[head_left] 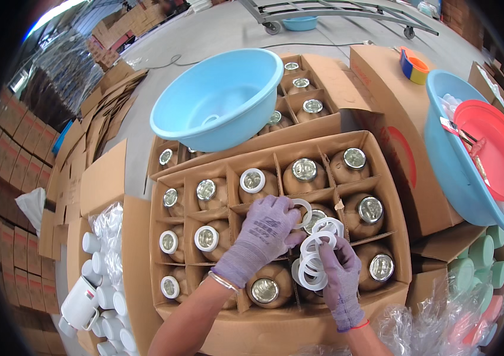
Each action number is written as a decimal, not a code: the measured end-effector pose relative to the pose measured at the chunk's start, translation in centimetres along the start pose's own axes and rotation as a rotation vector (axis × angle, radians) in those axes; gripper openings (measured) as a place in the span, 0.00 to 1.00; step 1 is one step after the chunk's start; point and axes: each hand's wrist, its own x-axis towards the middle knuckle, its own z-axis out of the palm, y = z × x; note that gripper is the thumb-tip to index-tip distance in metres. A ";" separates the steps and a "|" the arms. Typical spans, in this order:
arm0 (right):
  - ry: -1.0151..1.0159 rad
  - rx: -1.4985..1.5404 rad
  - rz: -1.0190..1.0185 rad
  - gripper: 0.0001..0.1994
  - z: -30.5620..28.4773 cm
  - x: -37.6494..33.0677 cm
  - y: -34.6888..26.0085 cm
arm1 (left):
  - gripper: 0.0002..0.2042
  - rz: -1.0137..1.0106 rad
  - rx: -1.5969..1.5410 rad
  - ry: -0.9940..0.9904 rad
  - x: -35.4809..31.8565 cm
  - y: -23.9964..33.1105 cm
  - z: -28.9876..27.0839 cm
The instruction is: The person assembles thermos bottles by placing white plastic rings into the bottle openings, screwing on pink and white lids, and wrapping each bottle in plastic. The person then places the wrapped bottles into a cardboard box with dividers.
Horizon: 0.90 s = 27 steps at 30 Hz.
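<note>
At the near edge of the divided carton, both hands wear grey knit gloves. The right hand is closed around a loose stack of white rings, pinching them between thumb and fingers. The left hand reaches over the middle cells, its fingertips pinching a single white ring just above a brown jar whose silver mouth shows through it.

The carton holds brown jars standing upright, one in each cardboard cell. Four jars on the left side already carry a white ring about their mouths: one in the front row, two in the middle row and one in the back row. The rest that can be seen show only bare silver tops, for instance at the back right and the front right. By that count, less than half the box looks ringed and the right side remains.

To the left lies a clear bag of white cups; to the right, a bag of green and pink lids. Further back, a light blue basin sits on a second carton of jars, and another blue basin holds a red lid. A roll of tape rests on a closed box, with a wheeled trolley on the floor beyond.
</note>
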 end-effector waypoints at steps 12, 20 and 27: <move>-0.050 -0.043 0.006 0.12 0.0 0.0 0.1 | 0.10 -1.193 -0.782 0.373 -6.5 -16.8 -0.3; -0.051 -0.143 -0.024 0.11 0.1 -0.1 -0.4 | 0.15 -0.919 0.013 -0.099 -6.6 -17.1 -0.6; -0.062 -0.134 0.007 0.12 0.1 -0.1 -0.2 | 0.15 -1.025 0.111 0.044 -5.8 -16.3 0.1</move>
